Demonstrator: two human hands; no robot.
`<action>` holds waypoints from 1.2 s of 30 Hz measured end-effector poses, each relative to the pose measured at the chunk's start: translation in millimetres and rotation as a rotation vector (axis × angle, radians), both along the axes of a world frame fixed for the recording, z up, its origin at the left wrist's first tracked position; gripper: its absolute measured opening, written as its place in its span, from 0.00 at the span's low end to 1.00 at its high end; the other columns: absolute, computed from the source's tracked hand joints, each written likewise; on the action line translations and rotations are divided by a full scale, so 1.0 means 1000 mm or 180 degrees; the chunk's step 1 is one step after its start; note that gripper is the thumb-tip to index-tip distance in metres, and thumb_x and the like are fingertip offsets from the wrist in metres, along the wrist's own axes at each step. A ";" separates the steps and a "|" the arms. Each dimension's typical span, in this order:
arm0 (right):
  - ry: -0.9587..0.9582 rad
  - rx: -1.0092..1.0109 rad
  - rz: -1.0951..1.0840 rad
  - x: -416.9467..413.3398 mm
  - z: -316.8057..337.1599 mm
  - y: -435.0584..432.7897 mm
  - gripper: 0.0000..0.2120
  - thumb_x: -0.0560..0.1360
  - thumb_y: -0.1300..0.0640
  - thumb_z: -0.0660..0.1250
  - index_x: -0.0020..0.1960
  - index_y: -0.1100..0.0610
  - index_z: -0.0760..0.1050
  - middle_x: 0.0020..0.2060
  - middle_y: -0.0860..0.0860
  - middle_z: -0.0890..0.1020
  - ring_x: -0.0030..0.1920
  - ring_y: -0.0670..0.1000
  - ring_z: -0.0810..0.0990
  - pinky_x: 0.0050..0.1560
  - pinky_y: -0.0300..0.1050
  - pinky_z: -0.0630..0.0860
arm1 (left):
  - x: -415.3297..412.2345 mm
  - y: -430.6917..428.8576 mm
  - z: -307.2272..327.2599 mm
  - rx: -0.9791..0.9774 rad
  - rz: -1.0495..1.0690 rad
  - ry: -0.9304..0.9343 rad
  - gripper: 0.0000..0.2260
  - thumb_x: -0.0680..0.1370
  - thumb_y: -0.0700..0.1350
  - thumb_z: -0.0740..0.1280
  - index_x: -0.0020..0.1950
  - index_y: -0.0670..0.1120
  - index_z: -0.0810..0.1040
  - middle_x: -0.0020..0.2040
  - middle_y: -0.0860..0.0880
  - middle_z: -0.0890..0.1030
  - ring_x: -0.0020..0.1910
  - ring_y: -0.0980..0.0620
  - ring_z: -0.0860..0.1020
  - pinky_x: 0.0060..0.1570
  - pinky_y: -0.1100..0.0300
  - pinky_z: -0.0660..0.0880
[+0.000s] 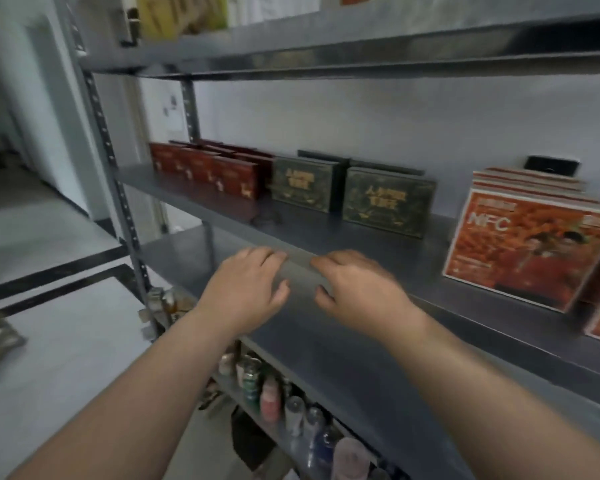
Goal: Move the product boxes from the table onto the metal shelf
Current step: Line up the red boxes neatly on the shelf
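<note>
Maroon product boxes (205,174) stand upright in rows at the left end of the metal shelf (329,237). Just beside them stand two dark green boxes (388,202), with more behind. Orange-red boxes (527,251) lean in a stack well apart at the right. Left hand (248,289) and right hand (357,292) lie close together at the shelf's front lip, fingers loosely bent and holding nothing. Small bottles (291,407) crowd the tier below, blurred. A perforated upright post (118,188) bounds the left side.
</note>
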State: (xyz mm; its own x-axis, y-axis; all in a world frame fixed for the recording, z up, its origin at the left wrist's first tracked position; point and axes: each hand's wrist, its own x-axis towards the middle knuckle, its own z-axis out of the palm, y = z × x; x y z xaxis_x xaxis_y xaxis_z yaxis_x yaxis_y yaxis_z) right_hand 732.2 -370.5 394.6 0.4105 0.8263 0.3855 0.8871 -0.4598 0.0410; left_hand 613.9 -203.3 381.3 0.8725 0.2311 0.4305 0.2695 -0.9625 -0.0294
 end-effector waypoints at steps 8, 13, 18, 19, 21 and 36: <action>-0.0059 -0.0121 0.0142 -0.004 0.020 0.151 0.21 0.79 0.46 0.59 0.70 0.48 0.69 0.64 0.50 0.76 0.66 0.55 0.72 0.59 0.55 0.76 | -0.026 0.152 0.009 0.0093 0.0158 0.0099 0.29 0.77 0.60 0.50 0.73 0.49 0.68 0.69 0.48 0.73 0.68 0.47 0.70 0.66 0.51 0.68; -0.0085 -0.0077 0.0176 0.008 0.041 0.243 0.21 0.79 0.46 0.60 0.71 0.48 0.69 0.61 0.50 0.77 0.61 0.54 0.75 0.54 0.53 0.78 | -0.025 0.247 0.025 0.0164 0.0130 0.0118 0.33 0.75 0.62 0.47 0.73 0.47 0.69 0.68 0.48 0.74 0.67 0.47 0.71 0.67 0.50 0.70; -0.0129 -0.0145 0.0236 0.042 0.057 0.315 0.21 0.78 0.45 0.62 0.70 0.46 0.71 0.59 0.49 0.78 0.57 0.53 0.76 0.51 0.53 0.80 | 0.005 0.325 0.041 0.0214 0.0144 0.0151 0.30 0.77 0.61 0.50 0.74 0.48 0.69 0.68 0.49 0.75 0.66 0.48 0.73 0.64 0.49 0.72; -0.0120 -0.0174 0.0247 0.051 0.061 0.328 0.21 0.78 0.45 0.62 0.70 0.46 0.71 0.58 0.48 0.78 0.56 0.52 0.76 0.50 0.52 0.80 | 0.014 0.338 0.044 0.0215 0.0138 0.0148 0.28 0.78 0.61 0.52 0.74 0.48 0.69 0.68 0.49 0.75 0.66 0.48 0.73 0.64 0.49 0.72; -0.0118 -0.0180 0.0295 0.074 0.068 0.353 0.20 0.77 0.45 0.62 0.69 0.45 0.72 0.58 0.48 0.78 0.57 0.52 0.75 0.50 0.51 0.79 | 0.035 0.366 0.051 0.0210 0.0144 0.0084 0.26 0.79 0.59 0.56 0.74 0.48 0.68 0.68 0.49 0.75 0.66 0.47 0.72 0.65 0.49 0.72; -0.0360 -0.0394 0.0166 0.217 0.123 0.538 0.18 0.77 0.45 0.62 0.65 0.48 0.74 0.54 0.51 0.77 0.54 0.53 0.76 0.50 0.51 0.78 | 0.193 0.555 0.089 -0.0023 -0.0017 -0.0251 0.31 0.75 0.65 0.49 0.70 0.49 0.72 0.64 0.46 0.79 0.61 0.44 0.77 0.61 0.47 0.74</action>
State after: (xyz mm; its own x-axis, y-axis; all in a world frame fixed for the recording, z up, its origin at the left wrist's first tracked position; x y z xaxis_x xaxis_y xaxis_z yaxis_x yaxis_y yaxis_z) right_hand 949.4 167.1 518.0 0.3256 0.8895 0.3207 0.8961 -0.3985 0.1954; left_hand 807.2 351.8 469.9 0.8371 0.2298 0.4964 0.2655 -0.9641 -0.0014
